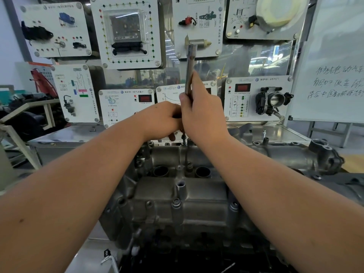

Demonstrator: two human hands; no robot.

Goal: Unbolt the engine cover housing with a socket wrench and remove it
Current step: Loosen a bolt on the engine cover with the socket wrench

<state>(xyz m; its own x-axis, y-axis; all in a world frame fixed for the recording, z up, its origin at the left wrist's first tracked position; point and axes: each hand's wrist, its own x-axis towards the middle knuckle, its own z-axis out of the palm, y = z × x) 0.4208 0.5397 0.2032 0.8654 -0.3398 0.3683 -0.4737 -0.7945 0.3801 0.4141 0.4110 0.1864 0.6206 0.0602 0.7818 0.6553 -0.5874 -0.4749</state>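
The two bare forearms fill the near field, reaching forward over the engine cover housing, the big grey casting that sits on the metal bench directly below the camera, with bolts seated along its near edge and two round wells further back. Beyond it stands a wall of training panels and, to the right, a whiteboard. The right hand is wrapped around the socket wrench, whose handle rises steeply upward out of the fist. The left hand is curled close against it at the wrench head; what its fingers grasp is hidden. Below the hands a thin extension runs down to a bolt near the far wells. To do this well, I judge the left hand should steady the head so the extension stays square on the bolt while the right sweeps the handle smoothly; a tilted socket could slip.
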